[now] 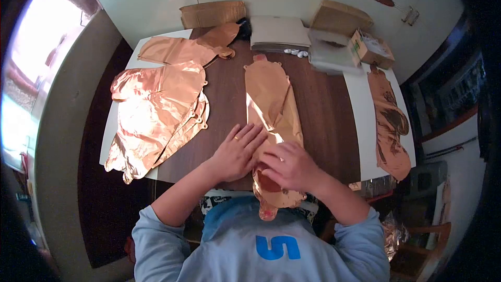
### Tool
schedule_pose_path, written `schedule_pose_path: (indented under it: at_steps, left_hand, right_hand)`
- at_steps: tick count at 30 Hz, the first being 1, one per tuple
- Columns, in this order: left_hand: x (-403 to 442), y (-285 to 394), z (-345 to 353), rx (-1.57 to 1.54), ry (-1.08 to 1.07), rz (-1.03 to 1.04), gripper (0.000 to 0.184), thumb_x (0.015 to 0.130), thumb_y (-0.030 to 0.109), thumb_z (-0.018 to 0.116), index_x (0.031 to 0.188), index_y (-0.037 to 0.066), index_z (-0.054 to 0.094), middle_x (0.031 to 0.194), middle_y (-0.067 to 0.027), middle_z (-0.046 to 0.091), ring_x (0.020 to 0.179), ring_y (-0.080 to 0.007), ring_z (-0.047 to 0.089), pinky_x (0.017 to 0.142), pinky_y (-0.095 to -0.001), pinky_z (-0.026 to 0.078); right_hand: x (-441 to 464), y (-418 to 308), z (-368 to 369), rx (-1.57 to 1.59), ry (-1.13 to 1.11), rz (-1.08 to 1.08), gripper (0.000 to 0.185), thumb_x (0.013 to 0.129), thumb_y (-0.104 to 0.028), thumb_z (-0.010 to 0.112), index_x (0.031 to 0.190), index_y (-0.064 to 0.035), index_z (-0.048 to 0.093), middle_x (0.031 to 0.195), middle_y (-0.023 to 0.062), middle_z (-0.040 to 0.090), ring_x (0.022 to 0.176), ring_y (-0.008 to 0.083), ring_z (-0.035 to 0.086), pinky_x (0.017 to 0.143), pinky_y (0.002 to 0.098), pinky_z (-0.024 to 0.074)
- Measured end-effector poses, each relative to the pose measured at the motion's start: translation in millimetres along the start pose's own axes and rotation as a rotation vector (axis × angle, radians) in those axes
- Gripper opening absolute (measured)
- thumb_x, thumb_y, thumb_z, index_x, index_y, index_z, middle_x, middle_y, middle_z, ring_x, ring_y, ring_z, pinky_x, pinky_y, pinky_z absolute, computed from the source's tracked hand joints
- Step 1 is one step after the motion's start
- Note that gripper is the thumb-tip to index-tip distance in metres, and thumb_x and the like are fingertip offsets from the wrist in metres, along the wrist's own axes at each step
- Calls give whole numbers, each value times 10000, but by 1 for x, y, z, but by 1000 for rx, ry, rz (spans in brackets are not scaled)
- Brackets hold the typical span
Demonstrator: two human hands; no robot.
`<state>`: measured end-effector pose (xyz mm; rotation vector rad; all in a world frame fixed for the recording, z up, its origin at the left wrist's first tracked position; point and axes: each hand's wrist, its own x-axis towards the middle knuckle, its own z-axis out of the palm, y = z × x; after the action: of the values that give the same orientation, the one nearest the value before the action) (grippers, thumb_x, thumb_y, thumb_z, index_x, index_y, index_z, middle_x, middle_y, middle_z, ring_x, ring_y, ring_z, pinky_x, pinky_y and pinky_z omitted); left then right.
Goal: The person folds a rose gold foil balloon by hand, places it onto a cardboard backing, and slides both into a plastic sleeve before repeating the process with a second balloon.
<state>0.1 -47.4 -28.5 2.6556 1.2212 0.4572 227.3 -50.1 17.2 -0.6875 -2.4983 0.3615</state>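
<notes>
A flat, uninflated rose-gold foil balloon (272,91) lies lengthwise on the brown table in front of me, its near end hanging over the edge toward my lap. My left hand (240,151) rests flat with fingers stretched out, its fingertips on the balloon's left side. Just right of it, my right hand (292,167) has its fingers curled in and closed on the foil around the balloon's middle. What exactly the right fingertips pinch is partly hidden beneath the hand. Light glints off a crease between the two hands.
On the left lies a pile of foil balloons (156,109). Another foil balloon (389,125) is at the right edge. Along the back stand a pale flat stack (279,32), clear plastic bags (331,52), a small cardboard box (373,51) and small white objects (296,53).
</notes>
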Motion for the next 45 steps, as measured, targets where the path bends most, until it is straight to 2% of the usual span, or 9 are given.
schedule_pose_path:
  at_steps: [4,9,12,21,27,34,37,40,45]
  left_hand:
    - [9,-21,-5,38,25,-76,651,923,317,597,1474,47,379,1550,-192,325,1439,-376,295,1176,-540,211]
    - [25,-42,-9,32,2,-45,685,896,397,634,1434,31,424,1512,-175,398,1423,-323,350,1177,-535,217]
    - [29,-42,-10,54,-25,-28,696,885,391,642,1438,32,420,1512,-171,399,1422,-318,351,1176,-540,218]
    - [41,-55,-12,69,35,-26,656,883,395,631,1405,31,470,1485,-171,433,1415,-327,359,1176,-516,236]
    - [64,-87,-10,133,82,-78,619,908,453,604,1378,61,514,1461,-148,477,1410,-326,369,1173,-529,232]
    - [71,-88,-11,129,90,-163,677,908,483,609,1400,34,485,1512,-174,398,1433,-347,317,1181,-538,197]
    - [73,-87,2,144,189,-220,741,894,500,606,1412,-4,443,1509,-201,384,1419,-360,331,1174,-536,210]
    - [68,-71,-3,162,240,-272,783,900,484,602,1449,-24,368,1511,-232,362,1418,-380,325,1171,-546,207]
    - [38,0,-2,88,192,-98,859,847,465,657,1437,-78,352,1503,-287,334,1414,-427,309,1164,-561,210]
  right_hand:
    - [-11,3,27,-132,-83,-53,265,826,-252,678,1043,-103,646,973,67,573,952,256,566,853,397,457]
    - [-10,0,25,-101,-120,24,301,819,-267,690,1063,-97,644,1031,69,577,981,255,558,882,396,443]
    - [4,-2,28,-61,5,136,433,793,-273,725,1169,-83,623,1126,102,587,1053,269,556,920,419,439]
    - [-7,-6,40,-226,-72,130,530,813,-323,678,1268,-69,584,1293,156,537,1248,316,458,1018,455,383]
    - [-26,-25,40,-248,-147,137,555,784,-356,717,1276,-134,590,1365,171,510,1250,354,462,1042,497,364]
    - [-55,-50,26,-124,-154,126,628,791,-409,710,1330,-122,562,1378,143,518,1232,330,493,1014,491,382]
    - [-46,-32,16,45,-207,151,562,831,-365,678,1308,-92,566,1349,136,523,1233,308,487,992,473,390]
    - [-39,-1,4,162,-21,169,491,860,-308,661,1285,-75,579,1297,131,563,1175,292,532,970,452,407]
    - [-15,51,-9,-207,147,225,319,877,-252,659,1147,-82,644,1159,104,636,1057,302,592,930,451,429]
